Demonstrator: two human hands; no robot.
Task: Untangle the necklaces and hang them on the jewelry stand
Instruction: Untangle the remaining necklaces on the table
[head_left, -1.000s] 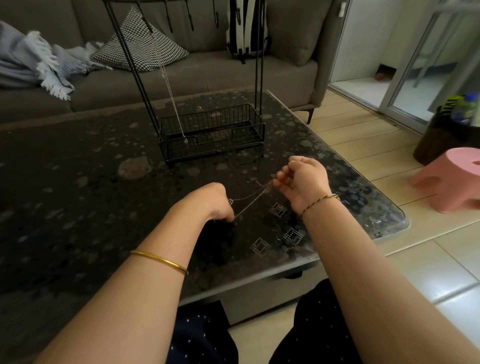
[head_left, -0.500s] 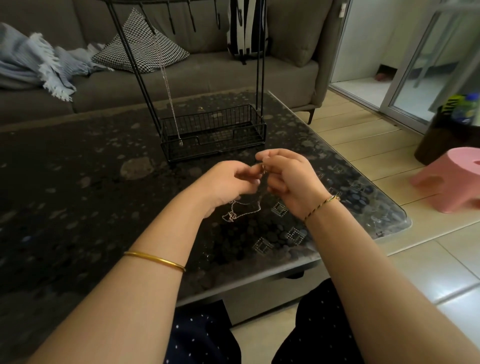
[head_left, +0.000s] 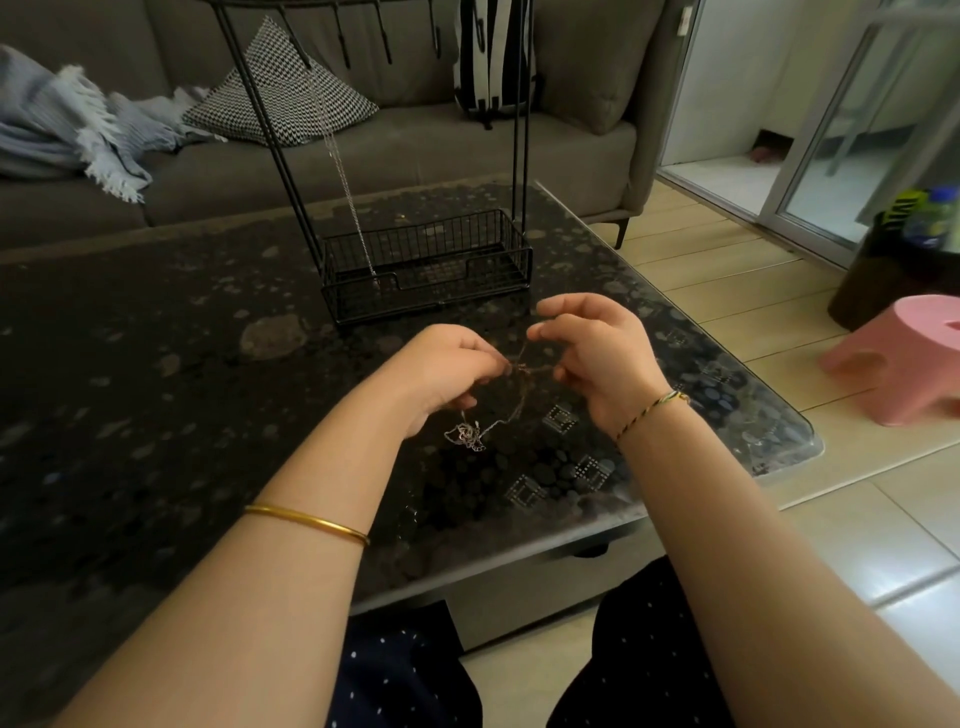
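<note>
Dark speckled table (head_left: 156, 374), sofa (head_left: 415, 156) beyond. Your left hand (head_left: 447, 369) and right hand (head_left: 597, 358) each pinch the tangled necklaces (head_left: 511, 400) between curled fingertips, close together above the tabletop. A clump dangles below. The stand (head_left: 426, 265) sits farther off, one chain (head_left: 345, 176) hung at its left.

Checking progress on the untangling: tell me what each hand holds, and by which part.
The left hand and right hand both pinch the tangled necklaces at their upper strands, either side of a knot; the bunched lower end is unheld.
</note>
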